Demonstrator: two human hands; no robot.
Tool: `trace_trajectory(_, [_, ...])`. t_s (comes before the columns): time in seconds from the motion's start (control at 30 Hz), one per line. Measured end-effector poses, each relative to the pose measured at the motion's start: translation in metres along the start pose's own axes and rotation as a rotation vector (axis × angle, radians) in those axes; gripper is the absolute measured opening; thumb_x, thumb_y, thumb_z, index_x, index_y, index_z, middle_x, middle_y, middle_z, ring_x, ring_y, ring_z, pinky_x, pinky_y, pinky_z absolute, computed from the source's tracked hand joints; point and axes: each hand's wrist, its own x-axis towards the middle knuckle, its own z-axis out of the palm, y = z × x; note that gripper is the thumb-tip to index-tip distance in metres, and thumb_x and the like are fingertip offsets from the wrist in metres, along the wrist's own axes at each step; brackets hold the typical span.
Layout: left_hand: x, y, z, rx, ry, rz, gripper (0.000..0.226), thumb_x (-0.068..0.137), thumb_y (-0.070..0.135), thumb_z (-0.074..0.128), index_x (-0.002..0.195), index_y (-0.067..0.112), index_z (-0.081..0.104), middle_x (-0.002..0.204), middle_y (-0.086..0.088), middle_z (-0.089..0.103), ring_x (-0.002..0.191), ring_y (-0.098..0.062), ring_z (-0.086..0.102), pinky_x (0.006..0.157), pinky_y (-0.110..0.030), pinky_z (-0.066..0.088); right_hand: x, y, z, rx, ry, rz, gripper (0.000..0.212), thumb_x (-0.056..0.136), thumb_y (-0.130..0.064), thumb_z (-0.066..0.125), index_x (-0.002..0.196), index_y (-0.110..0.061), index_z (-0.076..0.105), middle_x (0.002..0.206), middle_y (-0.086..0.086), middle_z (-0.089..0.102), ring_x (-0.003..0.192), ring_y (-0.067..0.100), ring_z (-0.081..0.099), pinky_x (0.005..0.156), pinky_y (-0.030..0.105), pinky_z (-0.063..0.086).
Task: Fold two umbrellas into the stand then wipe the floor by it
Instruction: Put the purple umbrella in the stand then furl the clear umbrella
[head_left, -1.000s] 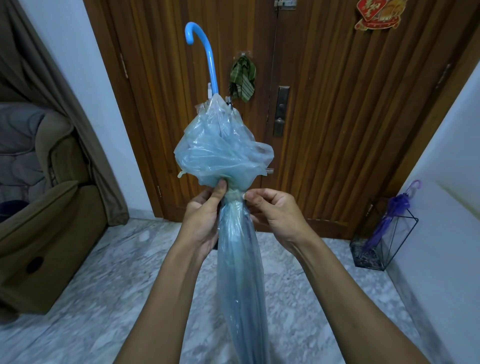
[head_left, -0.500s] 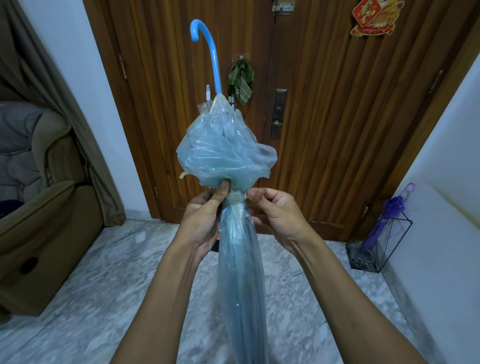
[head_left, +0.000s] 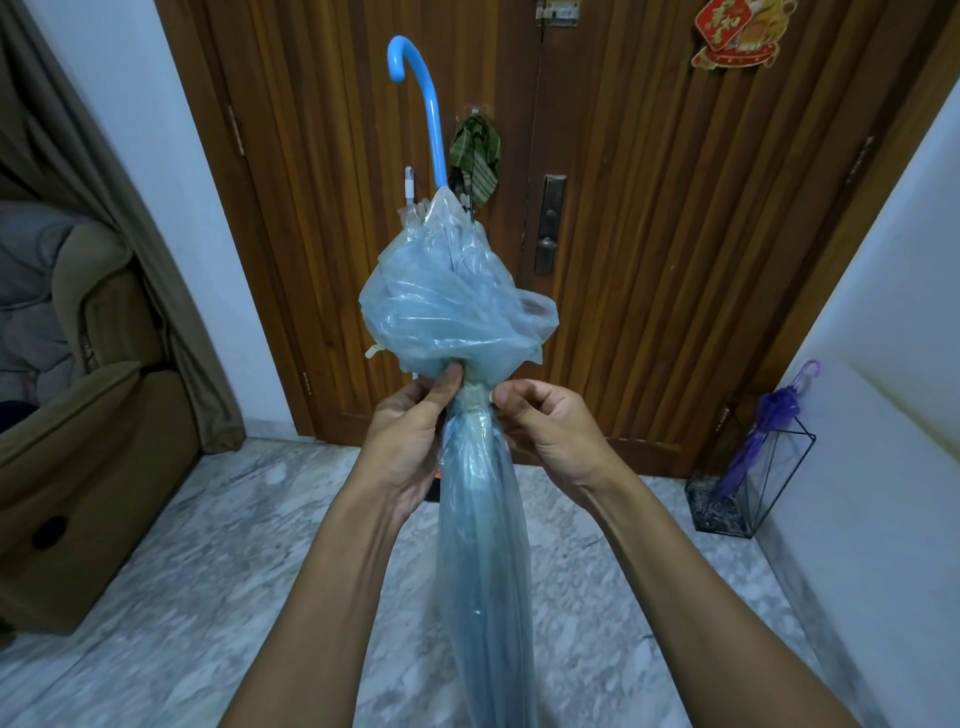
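Blue umbrella (head_left: 467, 322) was held upright in the middle of the view, in front of the wooden door (head_left: 649, 234), its long axis running nearly vertical: the hooked handle (head_left: 423, 98) was uppermost and the tip end was lost below the bottom edge of the picture. Both grips were closed on it at one place, the narrow waist where the strap (head_left: 475, 397) was wound round the canopy. The left hand (head_left: 410, 441) was pinched on the waist from the left, thumb pressed up against the bunched plastic; the right hand (head_left: 550, 431) was pinched on it from the right, fingertips at the strap. Neither hand was markedly nearer than the other.

Above the waist the translucent canopy was puffed out in a loose, crumpled ball, with a few rib ends poking out near the handle; below it the canopy was gathered into a long, smooth, narrow sleeve. The strap was judged not yet fully fastened, though this could not be told for certain.

The stand (head_left: 753, 483), a wire-framed box, was set on the marble floor (head_left: 208, 571) well to the right and lower, against the white wall, with the purple umbrella (head_left: 763, 431) already leaning in it. The coming move was therefore judged to be a carry down and to the right, tip first, for which the right hand was the better placed.
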Motion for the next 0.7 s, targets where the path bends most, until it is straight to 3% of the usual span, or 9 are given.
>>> trace_trajectory(0.07, [-0.001,-0.001,-0.001,0.014,-0.003,-0.001,0.038,0.08,0.024,0.069,0.112,0.005,0.066,0.108,-0.014,0.074,0.096,-0.025,0.071,0.082,-0.039,0.057,-0.001,0.001,0.0,-0.016,-0.002,0.011,0.018,0.085,-0.019,0.072,0.098,-0.008,0.066,0.075,-0.003,0.069,0.059,0.003,0.063,0.06,0.023,0.056])
trace_trajectory(0.17, [-0.002,-0.004,-0.002,0.043,-0.002,-0.004,0.035,0.078,0.024,0.07,0.108,0.006,0.068,0.102,-0.012,0.075,0.089,-0.023,0.073,0.071,-0.035,0.059,-0.002,0.0,-0.003,-0.071,-0.035,0.042,0.038,0.084,-0.025,0.072,0.117,-0.009,0.065,0.098,0.003,0.074,0.083,0.013,0.07,0.082,0.039,0.059])
trace_trajectory(0.23, [-0.002,-0.005,-0.002,0.08,0.012,-0.001,0.033,0.076,0.027,0.072,0.103,0.008,0.07,0.099,-0.012,0.075,0.086,-0.024,0.073,0.068,-0.035,0.058,-0.004,-0.003,-0.003,-0.106,-0.058,0.044,0.038,0.078,-0.032,0.072,0.11,-0.012,0.07,0.1,0.006,0.074,0.09,0.021,0.069,0.089,0.043,0.056])
trace_trajectory(0.43, [-0.001,-0.006,0.001,0.09,0.019,0.001,0.033,0.074,0.029,0.073,0.1,0.009,0.073,0.1,-0.015,0.075,0.086,-0.026,0.073,0.067,-0.035,0.059,-0.004,0.002,-0.004,-0.106,-0.024,-0.027,0.006,0.092,-0.016,0.066,0.095,-0.013,0.07,0.08,-0.004,0.075,0.073,0.009,0.071,0.065,0.023,0.057])
trace_trajectory(0.63, [0.002,-0.01,0.001,0.08,0.059,-0.02,0.022,0.088,0.027,0.068,0.101,0.01,0.072,0.098,-0.012,0.076,0.086,-0.025,0.073,0.078,-0.039,0.058,-0.003,0.004,-0.003,-0.159,-0.013,-0.002,0.027,0.093,-0.027,0.067,0.114,-0.01,0.069,0.092,-0.002,0.076,0.082,0.011,0.071,0.079,0.031,0.06])
trace_trajectory(0.7, [0.006,-0.01,0.0,0.154,0.105,-0.018,0.025,0.087,0.032,0.07,0.103,0.013,0.072,0.099,-0.01,0.076,0.09,-0.026,0.074,0.077,-0.04,0.056,-0.004,0.011,-0.003,-0.135,-0.017,0.033,0.043,0.091,-0.039,0.067,0.126,-0.016,0.063,0.108,-0.003,0.075,0.098,0.011,0.071,0.088,0.034,0.058])
